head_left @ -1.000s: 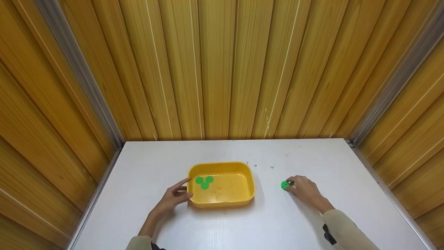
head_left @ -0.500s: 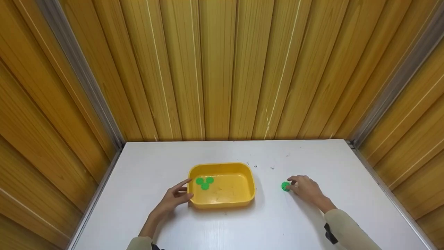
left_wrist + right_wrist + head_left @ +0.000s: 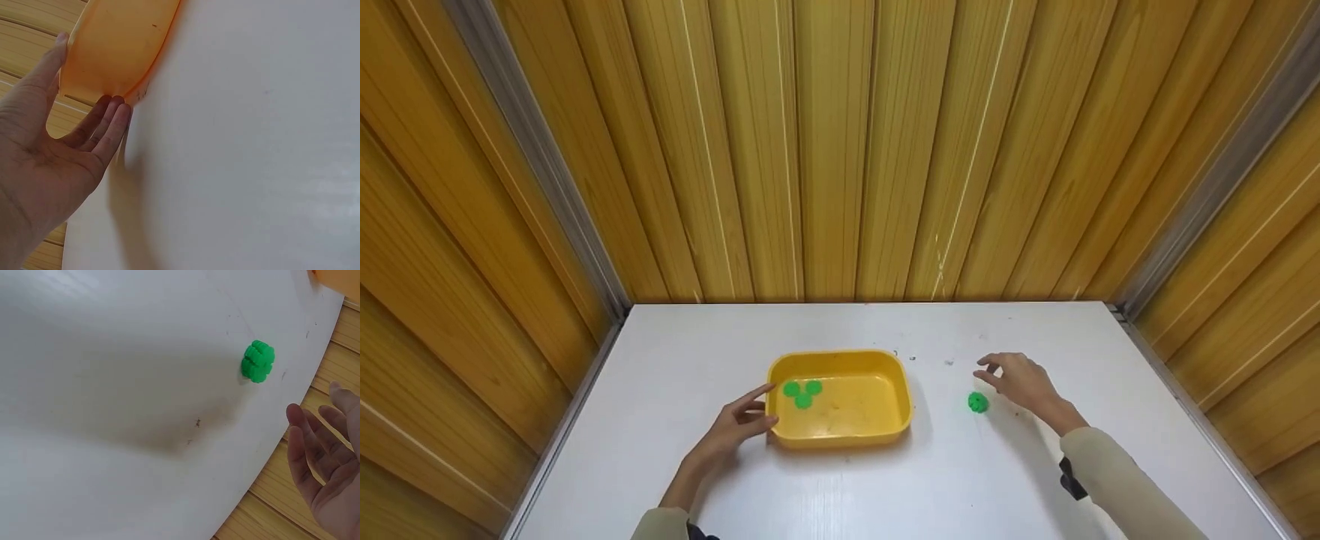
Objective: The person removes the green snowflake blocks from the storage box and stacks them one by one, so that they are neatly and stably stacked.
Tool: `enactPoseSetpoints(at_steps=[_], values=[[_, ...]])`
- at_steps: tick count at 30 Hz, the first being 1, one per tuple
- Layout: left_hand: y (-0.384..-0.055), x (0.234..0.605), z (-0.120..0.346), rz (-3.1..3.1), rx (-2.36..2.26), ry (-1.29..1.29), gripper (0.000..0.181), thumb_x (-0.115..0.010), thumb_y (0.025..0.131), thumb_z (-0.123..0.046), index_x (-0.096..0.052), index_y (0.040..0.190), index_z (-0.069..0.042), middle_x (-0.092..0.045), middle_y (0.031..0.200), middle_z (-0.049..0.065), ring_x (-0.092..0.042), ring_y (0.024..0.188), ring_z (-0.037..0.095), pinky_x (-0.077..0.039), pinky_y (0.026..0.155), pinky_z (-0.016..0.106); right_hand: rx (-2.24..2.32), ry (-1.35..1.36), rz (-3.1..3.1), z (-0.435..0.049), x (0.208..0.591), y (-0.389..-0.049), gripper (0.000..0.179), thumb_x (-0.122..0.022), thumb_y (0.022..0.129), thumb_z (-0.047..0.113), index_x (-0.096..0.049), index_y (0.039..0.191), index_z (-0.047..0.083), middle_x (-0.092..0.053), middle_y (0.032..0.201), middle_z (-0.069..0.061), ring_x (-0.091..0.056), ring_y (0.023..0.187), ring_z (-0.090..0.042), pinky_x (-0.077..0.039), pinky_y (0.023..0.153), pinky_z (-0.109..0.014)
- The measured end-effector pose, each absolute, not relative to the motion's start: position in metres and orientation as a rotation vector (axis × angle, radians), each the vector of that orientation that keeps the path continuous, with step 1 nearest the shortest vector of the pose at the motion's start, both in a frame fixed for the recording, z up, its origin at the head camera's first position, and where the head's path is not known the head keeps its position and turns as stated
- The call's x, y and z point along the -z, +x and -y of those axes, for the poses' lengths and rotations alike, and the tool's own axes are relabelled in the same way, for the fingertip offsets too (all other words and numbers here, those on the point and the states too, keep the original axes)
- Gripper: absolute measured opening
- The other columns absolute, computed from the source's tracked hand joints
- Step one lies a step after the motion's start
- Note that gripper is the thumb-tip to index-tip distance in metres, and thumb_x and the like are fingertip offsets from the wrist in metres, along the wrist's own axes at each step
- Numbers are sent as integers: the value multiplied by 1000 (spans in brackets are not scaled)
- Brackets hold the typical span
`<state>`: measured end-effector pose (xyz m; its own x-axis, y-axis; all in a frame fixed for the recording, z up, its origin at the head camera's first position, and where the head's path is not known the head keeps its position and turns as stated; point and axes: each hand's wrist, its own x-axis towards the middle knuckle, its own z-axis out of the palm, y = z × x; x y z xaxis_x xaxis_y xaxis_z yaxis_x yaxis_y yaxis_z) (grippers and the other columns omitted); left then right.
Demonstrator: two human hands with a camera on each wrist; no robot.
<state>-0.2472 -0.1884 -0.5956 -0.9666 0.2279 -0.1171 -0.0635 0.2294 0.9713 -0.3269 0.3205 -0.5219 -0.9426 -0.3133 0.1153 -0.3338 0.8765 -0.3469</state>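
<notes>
In the head view my left hand [image 3: 733,427] holds the left end of a yellow plastic tray [image 3: 847,442]. The left wrist view shows one digit at the tray's [image 3: 121,50] rim and other fingertips near its bottom edge. Three flat green pieces [image 3: 803,401] lie together in the tray's left part. To the right of the tray, on the white table, stands a small stack of green scalloped-edge discs [image 3: 978,403]. My right hand [image 3: 1024,382] hovers just above and beyond this green stack [image 3: 258,361], fingers loosely bent, with nothing in them.
The white table [image 3: 840,495] meets a wood-patterned back wall [image 3: 832,150], with similar panels on both sides. Small dark marks [image 3: 913,358] dot the tabletop between the tray and the right hand.
My right hand has let go of the green disc stack and lifted away from it. The stack stays in place on the table. The left hand and tray have not visibly moved.
</notes>
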Motion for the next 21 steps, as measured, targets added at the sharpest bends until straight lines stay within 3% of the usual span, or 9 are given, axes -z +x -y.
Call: enactPoseSetpoints(at_steps=[21], values=[[-245, 593, 189, -2271, -1821, 188, 67, -71, 97, -31, -43, 156, -17, -57, 137, 24, -63, 117, 27, -53, 105, 51, -589, 690, 3019, -244, 491, -352, 27, -70, 98, 22, -74, 118, 5, -77, 101, -14, -67, 70, -14, -61, 71, -36]])
